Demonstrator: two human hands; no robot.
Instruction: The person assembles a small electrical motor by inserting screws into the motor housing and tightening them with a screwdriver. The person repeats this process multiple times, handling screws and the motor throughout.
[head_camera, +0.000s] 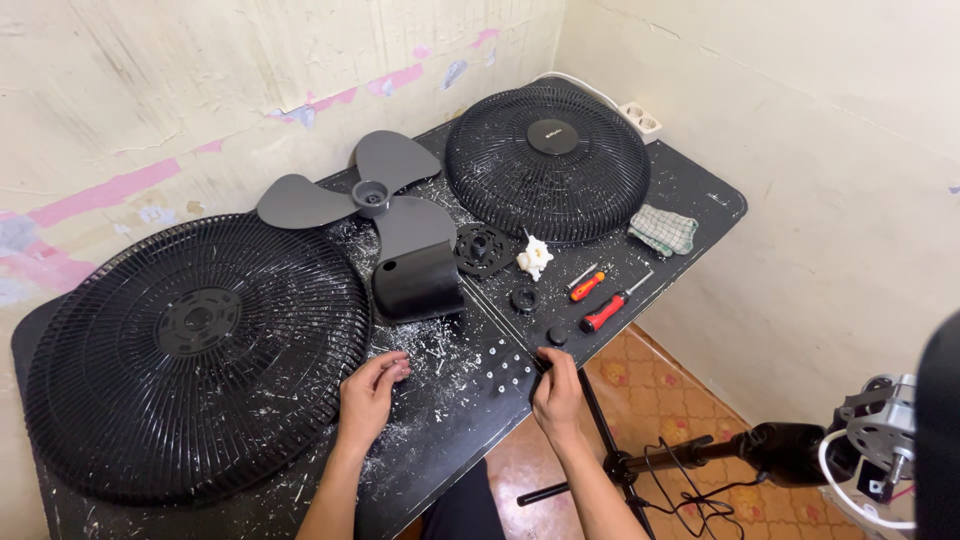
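On the black table (690, 185), both hands are working near the front edge. Left hand (368, 392) is resting palm down on the shaving-strewn top, fingers curled in loosely; whether it is pinching anything is impossible to tell. Right hand (557, 390) is lying at the table's edge, fingertips closing on something small and dark, too tiny to name, just beside a cluster of small screws (505, 365). Big fan grille (195, 350) is lying flat just left of the left hand, and the black motor cover (417, 280) is sitting right behind it. Grey fan blade (375, 195) is lying further back, second grille (547, 160) in the far corner. Two red screwdrivers (603, 312) are lying beyond the right hand, near a checked cloth (663, 228).
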